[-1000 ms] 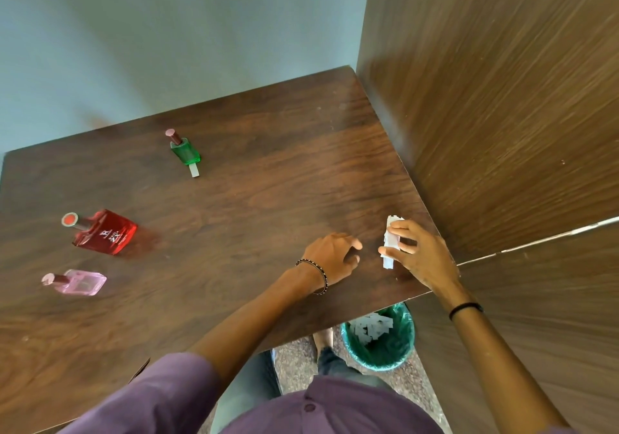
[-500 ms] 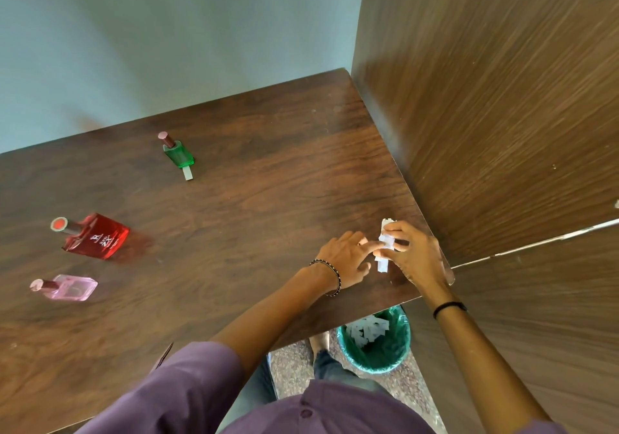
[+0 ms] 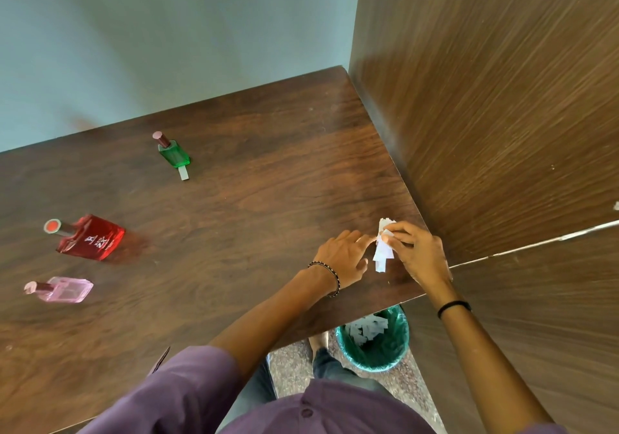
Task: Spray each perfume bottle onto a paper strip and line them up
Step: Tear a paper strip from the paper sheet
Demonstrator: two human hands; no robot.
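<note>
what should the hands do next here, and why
Probably the left hand should pinch one piece off the paper strips that the right hand grips; its fingertips touch them. Only the green bottle has a lone strip by it; the red bottle and pink bottle have none.

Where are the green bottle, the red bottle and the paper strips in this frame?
green bottle (image 3: 174, 155): head view, on its glass body.
red bottle (image 3: 92, 239): head view, on its front face by the white mark.
paper strips (image 3: 381, 255): head view, on the lower part of the bundle.
</note>
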